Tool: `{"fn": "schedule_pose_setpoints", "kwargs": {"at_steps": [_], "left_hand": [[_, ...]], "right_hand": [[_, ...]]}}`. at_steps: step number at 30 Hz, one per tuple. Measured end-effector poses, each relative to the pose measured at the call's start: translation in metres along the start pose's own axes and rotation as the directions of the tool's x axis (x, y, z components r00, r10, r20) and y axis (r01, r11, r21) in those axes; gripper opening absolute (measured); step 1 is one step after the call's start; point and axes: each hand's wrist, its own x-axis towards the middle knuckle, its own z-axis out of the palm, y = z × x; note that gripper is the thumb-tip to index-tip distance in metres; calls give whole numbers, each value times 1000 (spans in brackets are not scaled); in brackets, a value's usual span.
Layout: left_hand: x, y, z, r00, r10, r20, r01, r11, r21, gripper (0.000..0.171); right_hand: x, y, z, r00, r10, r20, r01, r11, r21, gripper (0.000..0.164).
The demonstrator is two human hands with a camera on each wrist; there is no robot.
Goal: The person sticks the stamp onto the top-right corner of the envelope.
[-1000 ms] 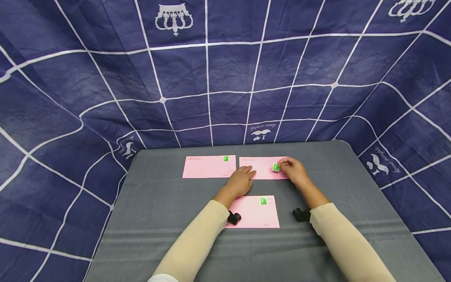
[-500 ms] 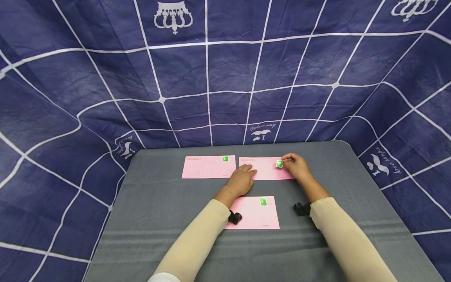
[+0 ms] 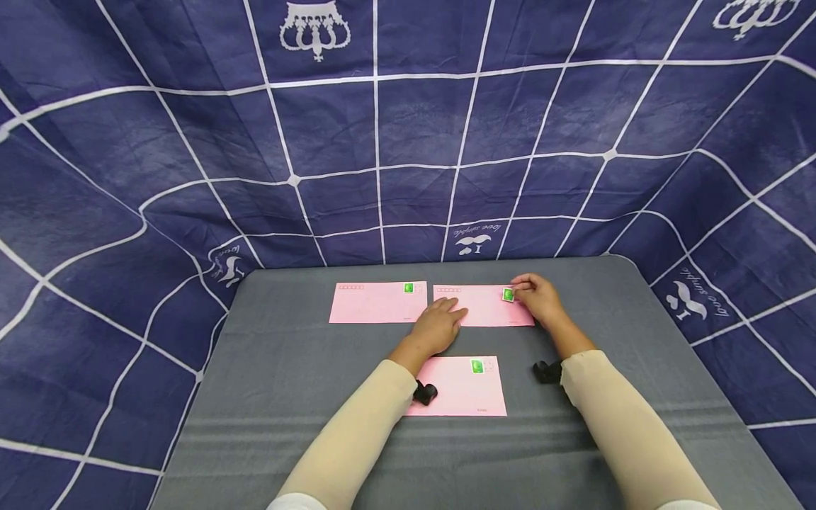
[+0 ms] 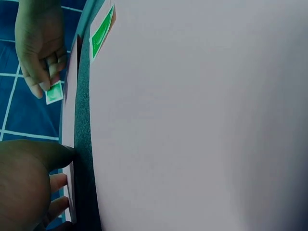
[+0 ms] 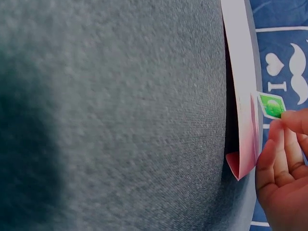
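My right hand [image 3: 538,299] pinches a small green stamp [image 3: 508,295] with a white border, above the right end of the back-right pink envelope [image 3: 481,312]. In the right wrist view the stamp [image 5: 273,106] is gripped at one edge between thumb and finger, and it looks tilted off the paper. Fingers spread, my left hand [image 3: 435,329] rests on the left part of that same envelope. The left wrist view shows the left hand [image 4: 29,185] at the envelope's edge and the stamp [image 4: 54,93] in the right fingers.
Another pink envelope [image 3: 376,304] lies at the back left, bearing a green stamp [image 3: 409,287]. A third envelope [image 3: 462,389], also stamped, lies nearer, partly under the left forearm. All are on a grey cloth-covered table [image 3: 287,368], with a blue checked curtain [image 3: 421,127] around it.
My right hand has carried the stamp right and slightly away from me, toward the envelope's upper right corner. My left hand stays on the envelope.
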Motion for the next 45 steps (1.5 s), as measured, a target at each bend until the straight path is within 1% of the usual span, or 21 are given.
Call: {"fn": "schedule_pose_setpoints", "kwargs": {"at_steps": [5,13,18,23,30,37,45], "left_hand": [[0,-1,0,1000,8,2,-8,1000,-4,43],[1,-1,0,1000,15,6,-15,1000,1,42],[0,-1,-1,1000,25,-8,-25,1000,15,42],[-1,0,-2,1000,19,-3,-19,1000,0,42],[-1,1,-2,1000,6,7,-6,1000,-17,43],[-1,2,-5,1000,11,13,-11,1000,-24,43],[1,0,-3,1000,12,19,-12,1000,-21,43]], "right_hand": [[6,2,-1,999,-27,21,28,999,-19,28],[10,1,-6,998,-61,22,64,986,-153,21],[14,1,-7,998,-52,32,57,981,-187,19],[17,0,-7,998,-52,41,60,971,-233,19],[20,1,-7,998,-29,53,41,973,-228,20],[24,6,-7,997,-40,59,52,975,-217,20],[28,8,-8,997,-14,77,30,976,-216,21]]}}
